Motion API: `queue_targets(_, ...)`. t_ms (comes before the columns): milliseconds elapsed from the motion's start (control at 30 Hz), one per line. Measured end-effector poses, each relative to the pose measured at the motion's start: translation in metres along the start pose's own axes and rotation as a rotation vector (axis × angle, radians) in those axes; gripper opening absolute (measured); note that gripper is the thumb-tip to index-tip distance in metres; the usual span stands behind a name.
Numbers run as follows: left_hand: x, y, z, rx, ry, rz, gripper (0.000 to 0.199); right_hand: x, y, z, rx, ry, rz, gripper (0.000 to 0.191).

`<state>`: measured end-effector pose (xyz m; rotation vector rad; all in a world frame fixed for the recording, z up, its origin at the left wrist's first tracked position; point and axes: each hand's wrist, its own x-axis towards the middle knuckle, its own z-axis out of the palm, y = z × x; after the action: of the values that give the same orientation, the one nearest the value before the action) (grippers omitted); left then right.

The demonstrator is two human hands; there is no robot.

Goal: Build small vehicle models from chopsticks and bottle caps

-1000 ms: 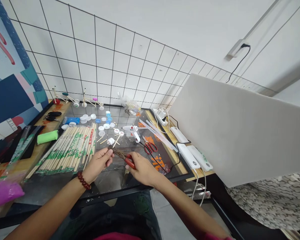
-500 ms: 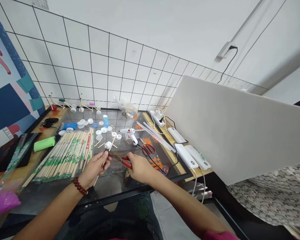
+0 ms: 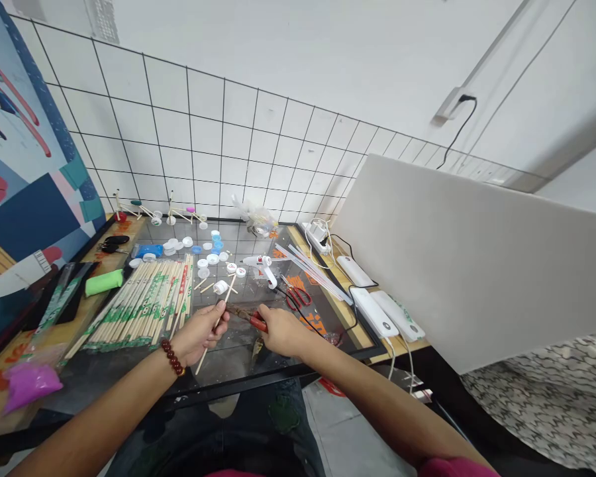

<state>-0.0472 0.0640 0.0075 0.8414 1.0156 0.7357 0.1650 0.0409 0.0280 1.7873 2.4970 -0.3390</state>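
Between the fingers of my left hand is a thin wooden chopstick, slanting from upper right to lower left. My right hand is closed around the red handles of rusty pliers. The jaws of the pliers reach the chopstick right beside my left fingertips; whether they bite into it is hard to see. Just beyond lie white bottle caps and short cut stick pieces. Left of my hands, many wrapped chopsticks lie in a flat pile.
A white glue gun lies ahead, beside clear glue sticks and red-handled scissors. White power banks with cables line the right edge. Small stick-and-cap models stand at the back. Green and purple packets lie left.
The view has shifted, so the table appears slightly further right. The chopstick is tilted a little differently and more of its lower end shows. Both hands keep their holds.
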Motion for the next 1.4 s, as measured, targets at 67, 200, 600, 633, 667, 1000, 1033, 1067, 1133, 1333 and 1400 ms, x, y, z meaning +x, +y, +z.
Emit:
queue_targets(67,-0.002,0.001,-0.002,0.025,-0.004,0.005,0.069,-0.002,-0.002,0.004,0.024,0.022,-0.007,0.027)
queue_targets(200,-0.009,0.002,-0.008,0.071,-0.007,-0.026,0.065,-0.003,-0.006,0.013,0.071,0.039,-0.026,0.029)
queue_targets(600,-0.021,0.005,-0.018,0.069,-0.022,-0.052,0.065,-0.002,-0.011,0.022,0.097,0.047,-0.026,0.031)
queue_targets(633,-0.020,0.004,-0.019,0.077,-0.015,-0.043,0.065,-0.001,-0.011,0.022,0.097,0.048,-0.021,0.031)
queue_targets(667,-0.019,0.004,-0.018,0.086,-0.003,-0.034,0.065,-0.001,-0.011,0.023,0.097,0.048,-0.017,0.031)
queue_targets(1000,-0.026,0.006,-0.008,0.137,0.063,-0.010,0.054,-0.004,-0.015,0.025,0.111,0.087,-0.003,0.029)
queue_targets(1033,-0.026,0.007,-0.007,0.137,0.066,-0.011,0.053,-0.004,-0.015,0.025,0.119,0.087,-0.004,0.029)
queue_targets(1067,-0.027,0.009,-0.007,0.137,0.070,-0.012,0.053,-0.003,-0.016,0.025,0.128,0.088,-0.007,0.030)
queue_targets(1133,-0.027,0.012,-0.007,0.137,0.078,-0.006,0.053,-0.002,-0.015,0.025,0.143,0.101,-0.010,0.033)
queue_targets(1333,-0.036,0.022,-0.016,0.126,0.006,0.123,0.043,0.001,-0.012,0.017,0.207,0.108,-0.061,0.031)
queue_targets(1400,-0.040,0.023,-0.018,0.145,0.016,0.154,0.040,0.000,-0.013,0.014,0.238,0.119,-0.104,0.032)
